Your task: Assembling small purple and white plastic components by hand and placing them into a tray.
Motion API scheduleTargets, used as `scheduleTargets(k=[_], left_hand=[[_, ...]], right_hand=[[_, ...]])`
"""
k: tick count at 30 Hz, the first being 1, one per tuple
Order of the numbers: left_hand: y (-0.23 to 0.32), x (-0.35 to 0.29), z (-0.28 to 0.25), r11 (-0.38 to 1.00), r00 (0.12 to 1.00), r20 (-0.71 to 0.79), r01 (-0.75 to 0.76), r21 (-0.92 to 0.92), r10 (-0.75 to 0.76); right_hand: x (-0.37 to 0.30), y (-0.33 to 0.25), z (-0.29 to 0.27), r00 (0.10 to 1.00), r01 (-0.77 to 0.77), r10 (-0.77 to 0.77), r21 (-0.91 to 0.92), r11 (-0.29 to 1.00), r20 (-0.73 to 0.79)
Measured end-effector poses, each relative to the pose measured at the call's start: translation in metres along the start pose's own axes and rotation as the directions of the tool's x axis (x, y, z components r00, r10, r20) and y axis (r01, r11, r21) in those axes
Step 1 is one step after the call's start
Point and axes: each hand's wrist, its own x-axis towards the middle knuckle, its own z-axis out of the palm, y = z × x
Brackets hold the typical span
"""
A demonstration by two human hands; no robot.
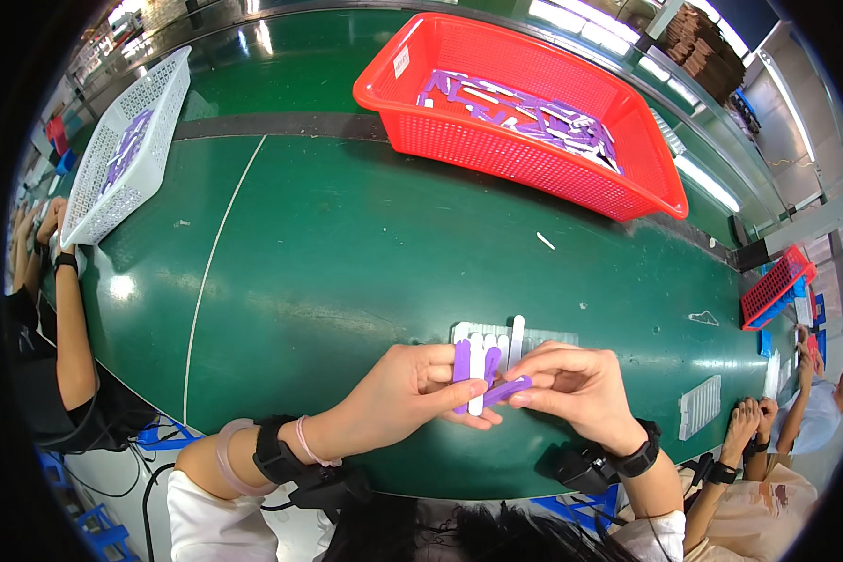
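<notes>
My left hand (398, 389) is closed on a few flat, round-ended nail files (476, 370), white and purple, side by side between thumb and fingers. In my right hand (576, 384), thumb and fingers pinch one end of a purple nail file (509, 389), which slants toward the left hand's group. Just beyond both hands a clear slotted plastic tray (557, 338) lies on the table, partly hidden by them. A pale nail file (517, 339) stands out at the tray, with several white tips to its left.
A red basket (525, 155) of purple and white nail files stands at the back; a white basket (164, 117) stands far left. Another clear tray (700, 408) lies right, near a co-worker's hands (747, 421). A small white strip (545, 241) lies on the green table (347, 253).
</notes>
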Motion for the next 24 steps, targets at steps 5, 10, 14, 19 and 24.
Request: scheduleTargets(k=[5,10,14,19,24], left_hand=[[-0.002,0.001,-0.004,0.999,1.0,-0.01,0.029,0.039,-0.029],[0.0,0.002,-0.003,0.997,0.999,-0.01,0.033,0.075,-0.032],[0.0,0.001,-0.004,0.996,0.999,-0.023,0.041,0.074,-0.039],[-0.001,0.001,-0.004,0.996,1.0,-0.013,0.029,0.086,-0.028],[0.001,0.001,-0.004,0.997,0.999,-0.032,0.046,0.067,-0.044]], right_hand=[[0.015,-0.014,-0.038,0.979,-0.179,0.154,-0.196,0.964,-0.136],[0.028,-0.009,-0.042,0.994,-0.104,0.035,-0.756,0.646,-0.107],[0.021,-0.005,-0.036,1.0,0.012,-0.005,-0.815,0.58,0.012],[0.015,-0.003,-0.023,0.998,0.036,-0.063,-0.759,0.65,-0.007],[0.013,-0.001,-0.017,0.993,-0.005,-0.095,-0.844,0.537,-0.066]])
